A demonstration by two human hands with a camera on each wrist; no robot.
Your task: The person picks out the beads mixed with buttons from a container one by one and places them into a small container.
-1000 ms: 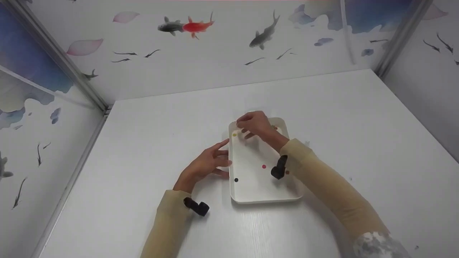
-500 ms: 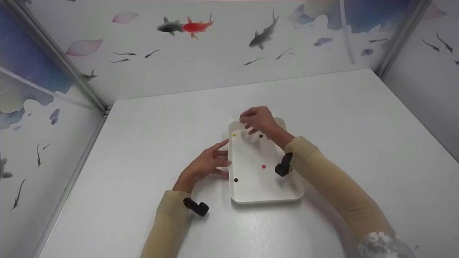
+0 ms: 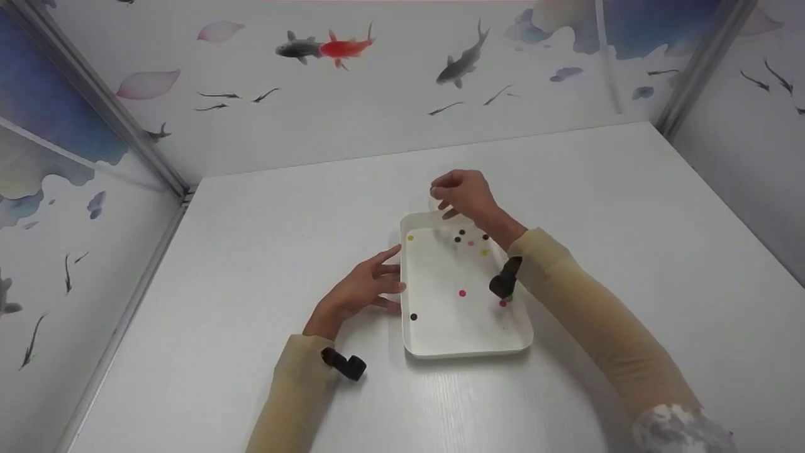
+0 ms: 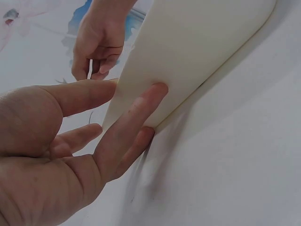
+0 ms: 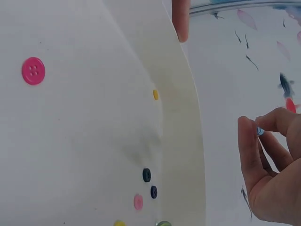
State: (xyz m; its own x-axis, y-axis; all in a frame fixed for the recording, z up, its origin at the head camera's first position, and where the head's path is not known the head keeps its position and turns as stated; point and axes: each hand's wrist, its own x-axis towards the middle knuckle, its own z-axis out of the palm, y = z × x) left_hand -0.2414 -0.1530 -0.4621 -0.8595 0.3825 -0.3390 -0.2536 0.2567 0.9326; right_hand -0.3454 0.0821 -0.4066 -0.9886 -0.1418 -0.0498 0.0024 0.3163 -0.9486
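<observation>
A white tray point(image 3: 466, 347) lies mid-table with several small buttons in it. My right hand point(image 3: 458, 190) hovers over the tray's far end. Its thumb and forefinger pinch a tiny pale blue button point(image 5: 259, 131). My left hand point(image 3: 363, 289) lies flat on the table, its straight fingers point(image 4: 141, 110) touching the tray's left wall point(image 4: 188, 52). Loose in the tray are a pink button point(image 3: 462, 293) point(image 5: 33, 71), a yellow button point(image 3: 410, 238) point(image 5: 155, 94), a black button point(image 3: 413, 316) and a cluster of buttons point(image 3: 470, 240) at the far end.
Fish-patterned walls enclose the white table point(image 3: 270, 251) on the left, back and right. Black wrist cameras sit on my right wrist point(image 3: 505, 281) and my left wrist point(image 3: 344, 363). A red button point(image 3: 502, 303) lies near the tray's right wall.
My right hand has risen and drawn back toward the tray's far edge, uncovering the cluster of buttons beneath it. The left hand and tray have stayed put.
</observation>
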